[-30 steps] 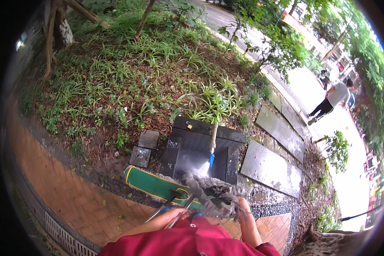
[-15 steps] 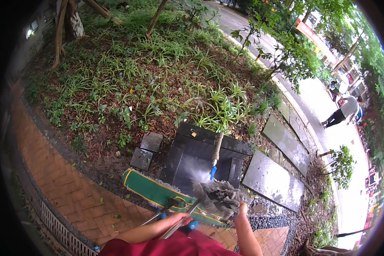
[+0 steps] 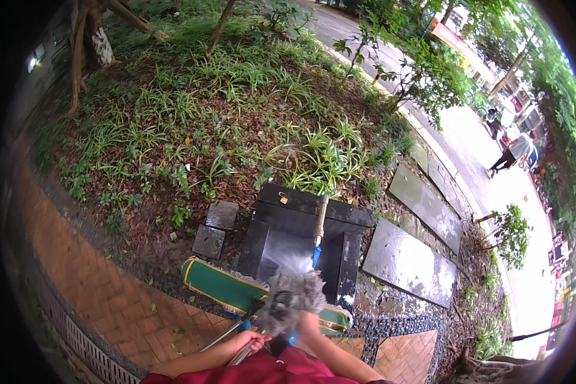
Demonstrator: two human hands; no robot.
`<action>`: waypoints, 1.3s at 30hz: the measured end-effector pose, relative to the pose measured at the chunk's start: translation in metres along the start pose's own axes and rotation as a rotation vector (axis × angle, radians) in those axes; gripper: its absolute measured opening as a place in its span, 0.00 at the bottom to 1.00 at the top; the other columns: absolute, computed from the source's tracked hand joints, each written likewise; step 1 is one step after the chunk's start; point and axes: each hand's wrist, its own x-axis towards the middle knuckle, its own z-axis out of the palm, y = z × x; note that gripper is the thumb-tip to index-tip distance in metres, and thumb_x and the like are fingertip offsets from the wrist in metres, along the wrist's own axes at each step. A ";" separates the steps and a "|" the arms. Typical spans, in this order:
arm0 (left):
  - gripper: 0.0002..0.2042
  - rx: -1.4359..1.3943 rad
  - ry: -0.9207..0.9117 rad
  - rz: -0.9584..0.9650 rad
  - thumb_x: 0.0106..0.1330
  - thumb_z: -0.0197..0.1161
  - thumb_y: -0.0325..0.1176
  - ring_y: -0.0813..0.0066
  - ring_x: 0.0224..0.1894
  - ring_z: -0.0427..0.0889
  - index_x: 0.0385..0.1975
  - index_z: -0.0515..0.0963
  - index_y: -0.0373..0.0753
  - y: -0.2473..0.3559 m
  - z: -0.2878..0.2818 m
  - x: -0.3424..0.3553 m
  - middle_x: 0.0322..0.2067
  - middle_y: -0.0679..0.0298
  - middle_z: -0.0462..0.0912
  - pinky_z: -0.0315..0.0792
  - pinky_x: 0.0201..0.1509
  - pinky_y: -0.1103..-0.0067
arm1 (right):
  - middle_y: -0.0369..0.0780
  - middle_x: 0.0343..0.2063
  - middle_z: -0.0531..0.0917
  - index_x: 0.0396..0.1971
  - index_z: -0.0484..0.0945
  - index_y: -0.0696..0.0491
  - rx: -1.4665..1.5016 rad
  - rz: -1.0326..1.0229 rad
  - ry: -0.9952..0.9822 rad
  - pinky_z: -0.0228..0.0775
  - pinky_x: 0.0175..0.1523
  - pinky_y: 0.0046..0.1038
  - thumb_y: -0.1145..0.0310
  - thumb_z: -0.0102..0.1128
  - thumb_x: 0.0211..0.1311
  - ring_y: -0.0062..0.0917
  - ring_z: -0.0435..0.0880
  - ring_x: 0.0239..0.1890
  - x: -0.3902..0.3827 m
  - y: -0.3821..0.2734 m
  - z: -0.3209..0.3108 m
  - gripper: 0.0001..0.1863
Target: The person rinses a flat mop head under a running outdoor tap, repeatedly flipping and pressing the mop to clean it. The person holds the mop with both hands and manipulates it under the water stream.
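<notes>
Your left hand (image 3: 246, 341) is closing its fingers around the metal mop handle (image 3: 227, 339), low and just left of the black stone trough (image 3: 304, 240). Your right hand (image 3: 308, 323) is reaching toward the trough's near edge, but a grey fuzzy clump (image 3: 291, 296) is covering its fingers, so you cannot tell how far open they are or what they are holding.

The handle is running from your left hand up to the one flat green mop head (image 3: 237, 291), which is lying on the ground just in front of the trough, its long axis stretching left to right and tilting slightly down to the right.

One pipe with a blue tip (image 3: 318, 227) is pointing down into the trough, spraying water. Two small dark pavers (image 3: 214, 227) are sitting left of the trough, and three large wet slabs (image 3: 406, 259) are lying to its right. Beyond it, grassy plants are growing; a person (image 3: 515, 150) is walking far off to its right.
</notes>
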 end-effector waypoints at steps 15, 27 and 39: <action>0.10 0.717 0.282 0.066 0.53 0.55 0.34 0.84 0.13 0.64 0.12 0.67 0.41 -0.035 0.007 -0.033 0.11 0.71 0.67 0.56 0.14 0.87 | 0.44 0.26 0.76 0.30 0.70 0.63 0.211 0.031 -0.090 0.71 0.33 0.31 0.73 0.38 0.49 0.30 0.77 0.26 -0.055 -0.037 -0.137 0.13; 0.09 0.743 0.199 0.136 0.53 0.52 0.33 0.83 0.15 0.66 0.13 0.68 0.39 -0.002 0.037 -0.023 0.12 0.69 0.68 0.59 0.18 0.86 | 0.44 0.29 0.76 0.32 0.70 0.61 0.348 -0.131 -0.038 0.69 0.38 0.32 0.69 0.36 0.51 0.31 0.75 0.30 -0.024 -0.025 -0.137 0.15; 0.13 0.781 0.062 0.073 0.56 0.46 0.35 0.80 0.13 0.64 0.12 0.65 0.38 0.062 0.042 0.019 0.10 0.68 0.66 0.58 0.18 0.85 | 0.45 0.17 0.77 0.13 0.76 0.54 -1.391 -0.807 0.357 0.67 0.24 0.31 0.73 0.48 0.38 0.33 0.78 0.22 0.029 -0.039 -0.022 0.06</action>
